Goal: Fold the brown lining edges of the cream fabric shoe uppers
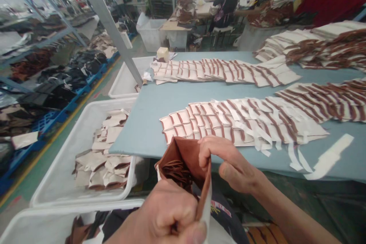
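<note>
1. Head view: left hand (166,213) clenched on the lower edge of the brown leather pouch (185,152), just before the bench (160,103).
2. Right hand (231,164) pinches its upper flap, likely to spread the mouth open.

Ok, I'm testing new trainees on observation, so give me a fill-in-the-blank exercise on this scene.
1. The leather piece held by the left hand and right hand is ____ in colour.
2. The cream pieces lie in overlapping rows on the ____.
3. The bin to the left, with more cream pieces in it, is ____ in colour.
Missing words: brown; table; white.
</note>
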